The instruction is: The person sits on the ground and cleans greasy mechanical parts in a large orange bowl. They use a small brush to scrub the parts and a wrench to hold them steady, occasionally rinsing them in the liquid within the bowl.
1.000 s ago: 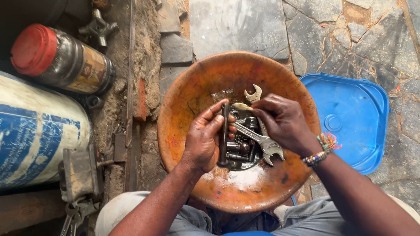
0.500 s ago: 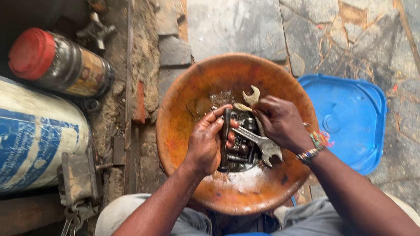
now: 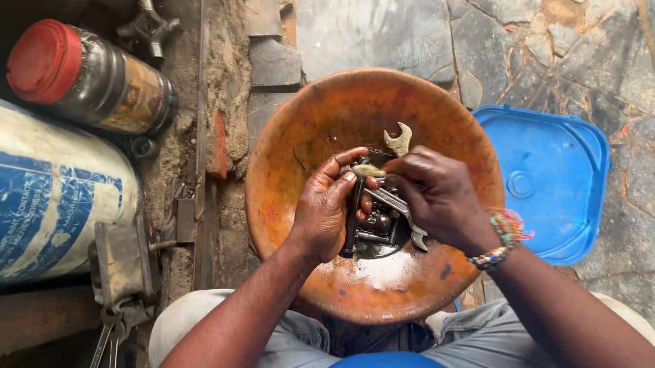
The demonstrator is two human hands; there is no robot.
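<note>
Wrenches and a dark greasy mechanical part (image 3: 375, 230) sit low in the orange basin (image 3: 282, 171), which rests on the stone floor between the person's knees, so both hands work right over the pool of dirty liquid at its bottom and drips fall back in. The left hand (image 3: 325, 210) is closed around a dark rod-like tool (image 3: 353, 220) held nearly upright, its thumb and forefinger pinching toward a small pale piece (image 3: 368, 171) at the top. The right hand (image 3: 436, 193) meets it there, fingers curled down on the same spot, with a silver open-ended wrench (image 3: 397, 210) slanting beneath the palm; whether that hand actually grips the wrench or only covers it I cannot tell from this angle. A second, brass-coloured wrench head (image 3: 399, 138) pokes up behind the right knuckles, leaning on the basin wall. A blue plastic lid (image 3: 558, 172) lies just beside the basin on the right, and a dark jar with a red cap (image 3: 83, 77) lies on its side at upper left, above a white and blue drum (image 3: 37, 207). Compared with a second ago, the hands are drawn closer together and raised slightly, the left thumb has come up toward the right fingers, and the basin and lid have not moved.
</note>
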